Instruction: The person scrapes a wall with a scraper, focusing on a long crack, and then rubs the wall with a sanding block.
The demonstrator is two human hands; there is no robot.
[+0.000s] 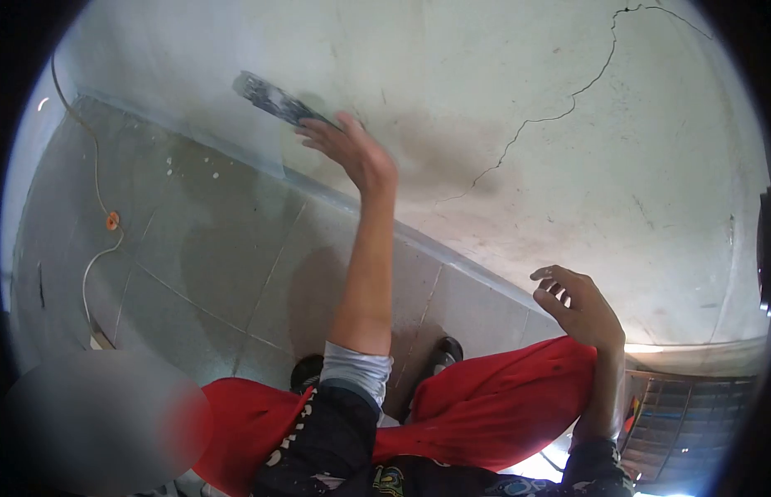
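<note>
My left hand (358,156) is up at the wall, arm stretched forward. Its fingers are on the near end of a long, dark, flat tool (274,98) smeared with white, and the palm side is partly hidden. The tool lies against or very close to the pale wall (452,74); its exact kind does not show. Over my right knee, my right hand (583,313) hangs with its fingers loosely bent and apart, near the lower wall. Nothing shows between its thumb and fingers.
A dark crack (573,98) runs down the wall. Grey floor tiles (220,273) carry white spots (216,175). On the left lies a thin cable (96,157) with an orange piece (112,220). My red trousers (501,398) are bent at the knees. A slatted dark object (688,422) stands lower right.
</note>
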